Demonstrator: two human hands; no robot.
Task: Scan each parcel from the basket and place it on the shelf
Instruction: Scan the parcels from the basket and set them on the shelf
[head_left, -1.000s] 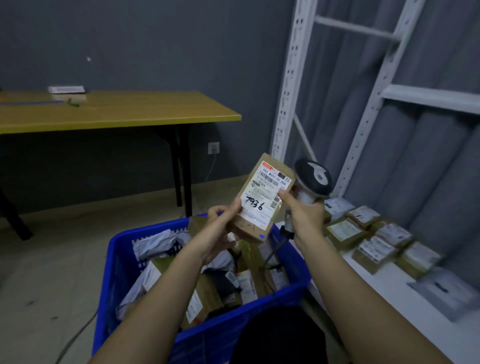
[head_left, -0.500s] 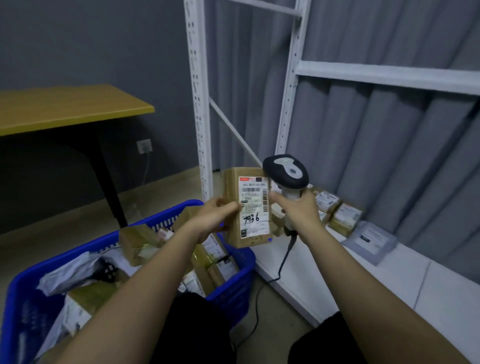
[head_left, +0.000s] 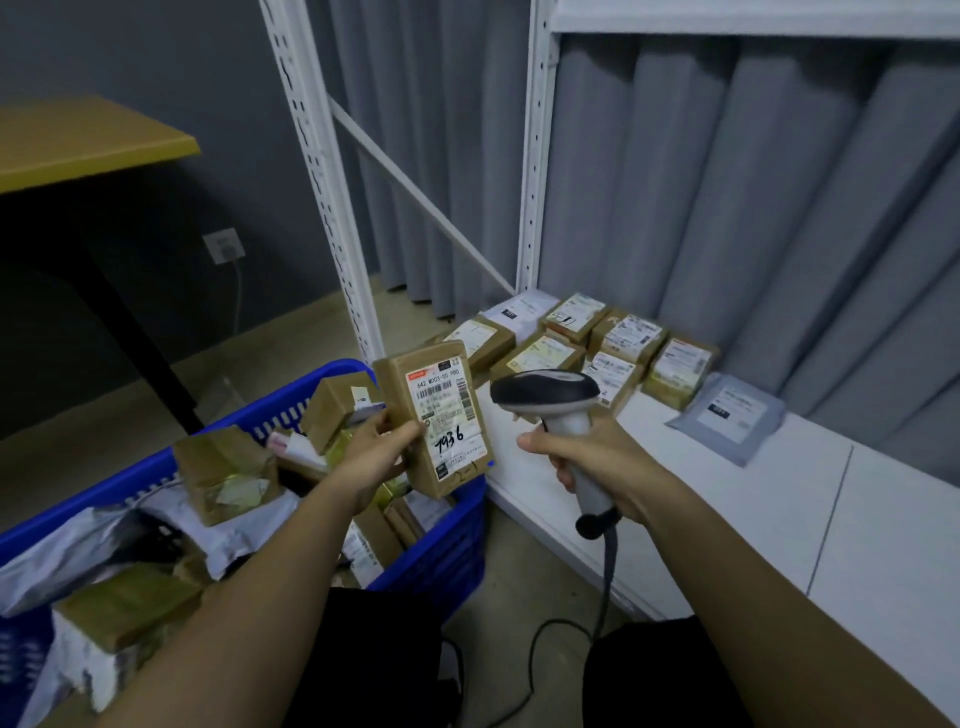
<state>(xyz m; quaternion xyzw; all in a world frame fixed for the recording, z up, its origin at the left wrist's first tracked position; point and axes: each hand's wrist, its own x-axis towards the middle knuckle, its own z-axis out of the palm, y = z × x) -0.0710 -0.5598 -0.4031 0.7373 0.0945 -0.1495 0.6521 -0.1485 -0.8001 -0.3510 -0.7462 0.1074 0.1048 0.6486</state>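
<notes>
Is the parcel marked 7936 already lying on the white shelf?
No, the left hand holds the parcel upright above the blue basket, apart from the shelf.

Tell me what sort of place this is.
Probably a small parcel sorting or pickup room. A blue basket is full of labelled parcels, more parcels lie in rows on a white metal shelf, and the right hand holds a corded barcode scanner.

Brown labelled parcel (head_left: 436, 418) upright over blue basket (head_left: 447, 551); more parcels on white shelf (head_left: 727, 499).
</notes>
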